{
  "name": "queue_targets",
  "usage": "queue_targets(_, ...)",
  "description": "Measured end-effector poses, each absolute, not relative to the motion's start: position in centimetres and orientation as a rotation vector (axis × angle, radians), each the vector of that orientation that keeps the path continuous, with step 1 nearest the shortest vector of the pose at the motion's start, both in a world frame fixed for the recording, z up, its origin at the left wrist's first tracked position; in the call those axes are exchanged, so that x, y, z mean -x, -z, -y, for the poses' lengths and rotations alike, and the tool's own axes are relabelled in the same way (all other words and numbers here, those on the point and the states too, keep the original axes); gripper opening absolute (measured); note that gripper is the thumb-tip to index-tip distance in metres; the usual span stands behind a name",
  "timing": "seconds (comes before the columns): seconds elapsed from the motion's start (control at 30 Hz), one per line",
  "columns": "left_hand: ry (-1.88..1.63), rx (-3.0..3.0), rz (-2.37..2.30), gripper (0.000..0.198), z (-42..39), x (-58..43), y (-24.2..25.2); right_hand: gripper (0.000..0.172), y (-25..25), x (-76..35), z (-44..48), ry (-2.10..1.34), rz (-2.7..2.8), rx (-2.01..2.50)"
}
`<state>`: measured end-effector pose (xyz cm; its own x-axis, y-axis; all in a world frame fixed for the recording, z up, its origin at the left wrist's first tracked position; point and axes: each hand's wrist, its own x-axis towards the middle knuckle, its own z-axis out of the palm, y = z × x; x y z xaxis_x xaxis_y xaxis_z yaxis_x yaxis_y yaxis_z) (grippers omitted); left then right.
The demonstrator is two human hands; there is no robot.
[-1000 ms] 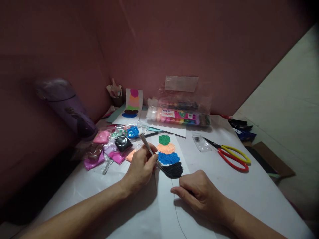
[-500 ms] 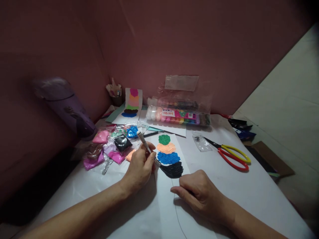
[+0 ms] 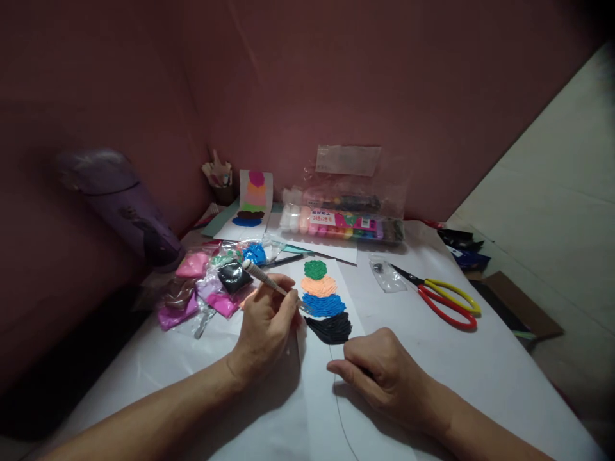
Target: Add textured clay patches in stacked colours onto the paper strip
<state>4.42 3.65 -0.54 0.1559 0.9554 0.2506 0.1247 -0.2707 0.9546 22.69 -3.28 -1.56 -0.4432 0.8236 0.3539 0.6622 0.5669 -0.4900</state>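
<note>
A white-covered table (image 3: 509, 384) is standing before a dark pink wall (image 3: 307, 83). The left hand (image 3: 266, 323) is pinching a slim, striped, light-coloured tool (image 3: 259, 274), its tip pointing at a ridged blue clay-like band (image 3: 327, 306) on a long white paper sheet (image 3: 319, 397). The right hand (image 3: 382, 368) is resting curled beside the black band (image 3: 334, 329); whether it is holding anything cannot be told.

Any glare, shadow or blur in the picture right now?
Head view: dim light, the bottle blurry and leaning, perhaps from lens stretch; head view: glare on the black bag; head view: shadows beside the left hand and right hand; head view: tip of the tool hard to make out.
</note>
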Motion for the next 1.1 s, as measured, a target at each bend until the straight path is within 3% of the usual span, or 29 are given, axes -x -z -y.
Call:
queue_targets(0.37,-0.990,-1.758,-0.955,0.009,-3.6,-4.6,1.6,0.041,1.6,-22.7,3.2,-0.328,2.253,1.184)
queue_targets(1.1,-1.060,-1.928,-1.111,0.004,-4.4,-3.9,1.3,0.041,1.5,-22.7,3.2,-0.397,2.227,1.209)
